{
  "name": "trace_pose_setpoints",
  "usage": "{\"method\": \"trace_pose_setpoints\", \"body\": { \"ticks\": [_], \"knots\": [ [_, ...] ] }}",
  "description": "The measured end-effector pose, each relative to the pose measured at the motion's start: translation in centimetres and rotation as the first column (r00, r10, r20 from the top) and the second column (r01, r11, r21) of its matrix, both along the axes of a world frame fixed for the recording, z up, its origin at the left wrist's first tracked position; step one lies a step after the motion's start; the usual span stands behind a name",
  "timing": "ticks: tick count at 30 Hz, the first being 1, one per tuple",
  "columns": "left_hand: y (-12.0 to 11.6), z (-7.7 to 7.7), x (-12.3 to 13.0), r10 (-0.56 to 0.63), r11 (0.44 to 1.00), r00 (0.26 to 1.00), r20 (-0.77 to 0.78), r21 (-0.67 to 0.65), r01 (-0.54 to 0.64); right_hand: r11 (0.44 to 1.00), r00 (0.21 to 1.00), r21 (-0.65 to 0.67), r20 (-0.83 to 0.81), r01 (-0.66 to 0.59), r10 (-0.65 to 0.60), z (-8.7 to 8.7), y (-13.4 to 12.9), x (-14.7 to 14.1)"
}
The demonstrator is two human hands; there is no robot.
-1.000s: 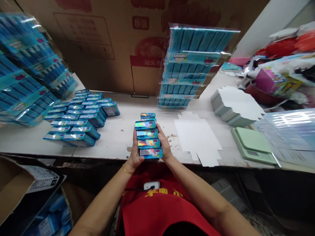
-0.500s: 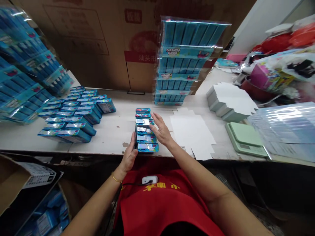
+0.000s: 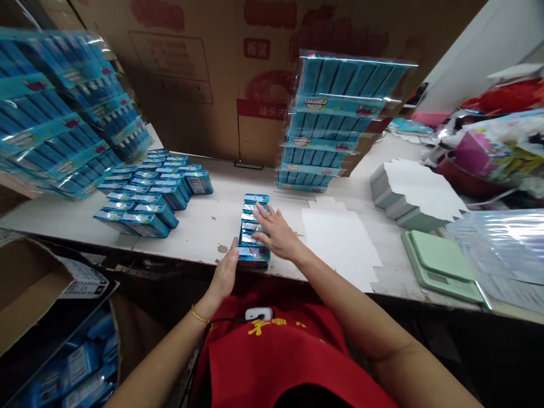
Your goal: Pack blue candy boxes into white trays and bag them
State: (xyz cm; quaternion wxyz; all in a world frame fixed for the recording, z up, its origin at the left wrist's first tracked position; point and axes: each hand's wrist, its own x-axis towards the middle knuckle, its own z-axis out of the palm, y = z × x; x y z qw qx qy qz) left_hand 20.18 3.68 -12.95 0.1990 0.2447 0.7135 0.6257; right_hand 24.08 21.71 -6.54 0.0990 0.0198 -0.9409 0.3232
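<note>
A column of several small blue candy boxes (image 3: 254, 253) stands on the white table close to its front edge. My left hand (image 3: 226, 268) is beside the nearest box, fingers stretched out along the left side of the column. Over the right side of the column my right hand (image 3: 276, 231) lies with spread fingers, its fingertips on or just above the box tops. Some boxes in the middle are partly hidden by that hand. White card sheets (image 3: 340, 238) lie flat to the right of my right hand.
Grouped blue boxes (image 3: 147, 220) stand at left, before wrapped display packs (image 3: 63, 124). Another wrapped pack (image 3: 317, 136) leans on a large carton (image 3: 212, 130). At right are stacked white cards (image 3: 420, 187), a green scale (image 3: 442, 260) and clear plastic sheets (image 3: 505, 249). An open carton (image 3: 34, 283) sits lower left.
The camera view has shifted, so the table's contents appear further right. My right hand now reaches over more of the box tops. My left hand sits slightly lower beside the nearest box.
</note>
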Motion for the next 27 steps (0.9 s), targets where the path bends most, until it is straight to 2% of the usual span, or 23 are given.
{"method": "trace_pose_setpoints", "body": {
  "ticks": [2,4,7,8,9,10,12,13,15,17,20,23,25,27],
  "knots": [
    [-0.3,-0.7,0.2,-0.011,0.999,0.997,-0.078,-0.032,0.009,1.0,0.997,0.018,-0.074,-0.006,0.007,0.1,-2.0,0.4],
    [-0.5,-1.2,0.2,-0.037,0.998,0.996,-0.081,-0.061,0.032,0.997,0.993,0.004,-0.085,-0.079,0.079,0.3,-3.5,0.5],
    [-0.4,-0.3,-0.4,0.0,0.991,1.0,-0.006,-0.135,-0.001,0.966,0.98,-0.166,-0.058,-0.196,0.189,1.1,-2.7,0.8],
    [-0.1,0.5,-0.8,0.025,0.987,0.999,-0.025,-0.159,-0.029,0.952,0.984,-0.254,-0.079,-0.172,0.157,1.4,-1.7,1.2],
    [0.4,1.5,-1.3,0.049,0.982,0.996,-0.08,-0.177,-0.062,0.935,0.991,-0.339,-0.118,-0.105,0.068,1.6,-0.5,1.8],
    [1.1,2.5,-1.8,0.05,0.979,0.986,-0.159,-0.189,-0.08,0.909,0.985,-0.417,-0.16,-0.003,-0.07,1.6,0.8,2.7],
    [2.9,4.4,-3.0,0.004,0.966,0.945,-0.327,-0.242,-0.087,0.817,0.916,-0.536,-0.182,0.213,-0.358,0.9,3.1,4.9],
    [3.7,5.0,-3.6,-0.033,0.957,0.922,-0.385,-0.278,-0.081,0.771,0.88,-0.567,-0.158,0.29,-0.447,0.3,4.0,6.2],
    [5.0,5.3,-4.8,-0.139,0.931,0.884,-0.447,-0.363,-0.037,0.722,0.857,-0.587,-0.089,0.367,-0.508,-1.4,5.4,8.8],
    [5.5,4.7,-5.7,-0.241,0.897,0.857,-0.456,-0.442,0.017,0.714,0.853,-0.573,-0.049,0.403,-0.52,-2.9,6.4,11.5],
    [5.1,3.8,-6.5,-0.283,0.867,0.862,-0.421,-0.497,0.042,0.689,0.812,-0.541,-0.02,0.482,-0.584,-4.2,8.1,15.6],
    [4.9,3.9,-6.5,-0.267,0.859,0.867,-0.42,-0.511,0.017,0.63,0.72,-0.49,-0.005,0.603,-0.693,-4.0,10.6,20.2],
    [5.4,4.4,-6.4,-0.264,0.855,0.867,-0.423,-0.518,0.008,0.574,0.629,-0.443,-0.029,0.688,-0.777,-3.5,12.7,23.6],
    [6.0,5.0,-6.7,-0.208,0.858,0.889,-0.408,-0.513,-0.035,0.499,0.514,-0.392,-0.074,0.773,-0.855,-3.1,14.9,27.1]
  ]
}}
